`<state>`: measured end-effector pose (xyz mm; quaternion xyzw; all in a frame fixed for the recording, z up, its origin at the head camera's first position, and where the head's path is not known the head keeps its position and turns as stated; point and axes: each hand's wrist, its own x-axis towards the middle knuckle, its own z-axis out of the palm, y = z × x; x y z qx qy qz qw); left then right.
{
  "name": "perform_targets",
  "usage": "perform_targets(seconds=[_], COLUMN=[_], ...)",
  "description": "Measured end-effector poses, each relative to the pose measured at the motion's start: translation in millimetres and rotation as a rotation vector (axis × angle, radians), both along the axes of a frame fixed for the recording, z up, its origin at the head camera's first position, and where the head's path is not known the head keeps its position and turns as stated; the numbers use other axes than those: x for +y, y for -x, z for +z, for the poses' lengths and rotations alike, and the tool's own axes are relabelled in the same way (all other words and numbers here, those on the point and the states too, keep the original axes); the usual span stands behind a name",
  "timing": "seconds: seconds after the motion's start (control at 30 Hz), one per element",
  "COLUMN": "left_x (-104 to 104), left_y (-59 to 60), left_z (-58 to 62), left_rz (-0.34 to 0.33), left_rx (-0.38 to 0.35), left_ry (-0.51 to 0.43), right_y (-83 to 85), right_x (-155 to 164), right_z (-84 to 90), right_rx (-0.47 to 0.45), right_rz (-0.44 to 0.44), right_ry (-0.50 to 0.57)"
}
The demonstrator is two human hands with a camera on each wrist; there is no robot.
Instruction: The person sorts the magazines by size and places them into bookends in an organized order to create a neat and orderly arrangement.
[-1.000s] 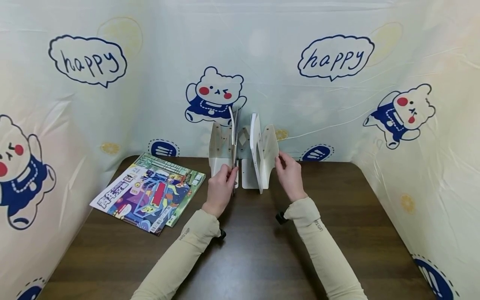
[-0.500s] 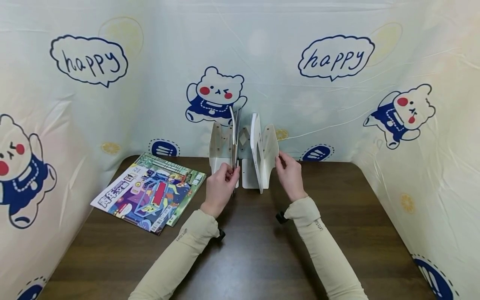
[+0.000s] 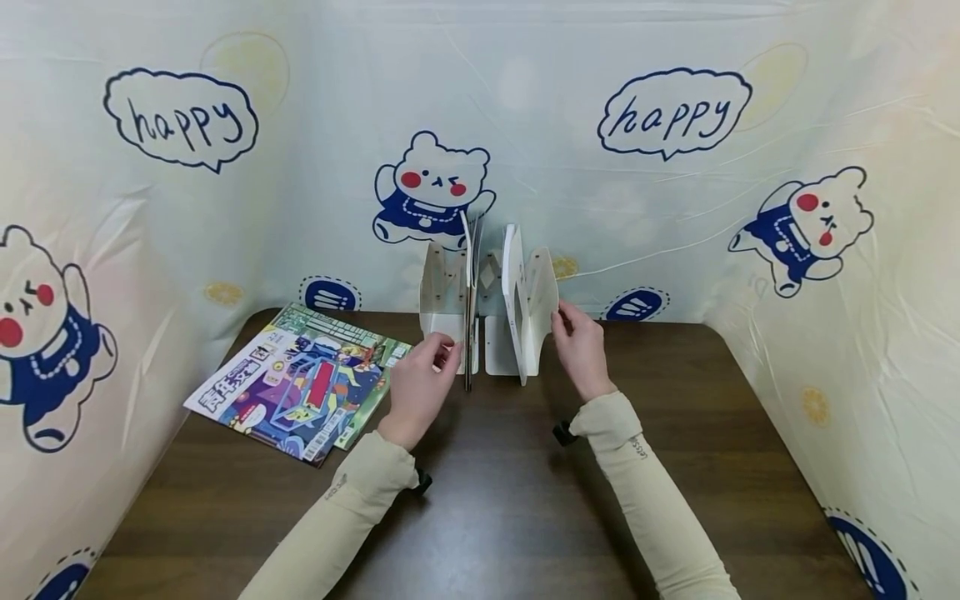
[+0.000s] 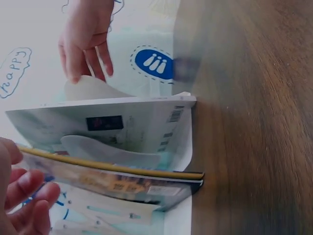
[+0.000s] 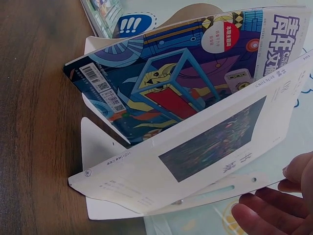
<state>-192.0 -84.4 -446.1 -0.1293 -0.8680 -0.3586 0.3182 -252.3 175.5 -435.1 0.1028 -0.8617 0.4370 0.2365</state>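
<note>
A white expandable book rack [image 3: 542, 308] with upright dividers stands at the back of the table. Its right end panel is pinched at the edge between the thumb and fingers of my right hand [image 3: 583, 354]. Beside the standing magazines [image 3: 470, 325], on their left, my left hand [image 3: 418, 387] has its fingers loosely bent and holds nothing. The outer magazine has a colourful cover [image 5: 186, 88] in the right wrist view. A white book [image 5: 215, 142] leans between the dividers near the right panel, its dark cover picture facing the right wrist camera.
Two magazines [image 3: 300, 392] lie overlapping on the left of the brown table [image 3: 495, 500]. Close behind the rack hangs a pale printed cloth [image 3: 540, 108] with bear drawings, and it also closes off both sides.
My left hand has let go of the standing magazines and drawn away to the left. The right hand has kept its grip on the rack's end panel.
</note>
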Motion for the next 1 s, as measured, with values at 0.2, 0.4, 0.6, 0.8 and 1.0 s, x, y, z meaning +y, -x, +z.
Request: perform_targets(seconds=[0.2,0.4,0.6,0.8,1.0], left_x=[-21,-47,-76,-109,-143], left_y=[-14.0,-23.0,-31.9,-39.5,-47.2], left_z=[6.0,5.1,1.5,-4.2,-8.0], left_rz=[0.038,0.069,0.144,0.209,0.265], left_rx=[-0.127,-0.196,-0.250,-0.254,-0.338], left_ry=[-0.038,-0.079,-0.062,-0.040,-0.025], right_y=[-1.0,-1.7,-1.7,-1.1,-2.0], right_x=[0,0,0,-1,0], right_z=[0.1,0.7,-0.6,-0.8,0.4], right_rx=[-0.007,-0.006,-0.011,-0.008,0.007], right_rz=[0.008,0.004,0.012,0.010,0.006], right_ry=[-0.003,-0.006,-0.009,-0.006,-0.014])
